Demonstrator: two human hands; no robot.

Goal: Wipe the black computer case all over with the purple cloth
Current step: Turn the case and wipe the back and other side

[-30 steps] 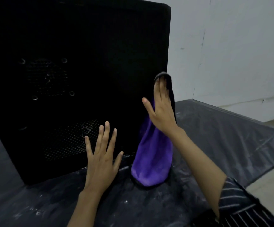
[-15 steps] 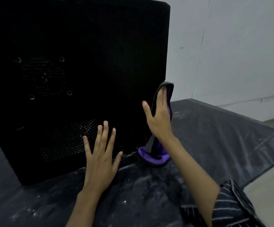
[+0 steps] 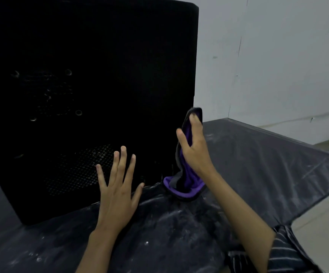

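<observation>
The black computer case [image 3: 100, 75] stands upright on the table and fills the left and middle of the head view, with vent holes low on its near panel. My left hand [image 3: 118, 190] rests flat against that panel near its bottom, fingers spread. My right hand [image 3: 195, 146] presses the purple cloth [image 3: 187, 182] against the case's right vertical edge with straight fingers, thumb held apart. The cloth's lower end lies bunched on the table at the case's bottom right corner.
A dark, dusty plastic sheet [image 3: 258, 164] covers the table, whose right edge runs diagonally at the right. A pale wall [image 3: 277, 56] stands behind. My striped sleeve [image 3: 281, 253] shows at the bottom right.
My right hand has slid down the case's right edge with the cloth, and the hanging cloth has bunched up on the table. My left hand has stayed on the panel.
</observation>
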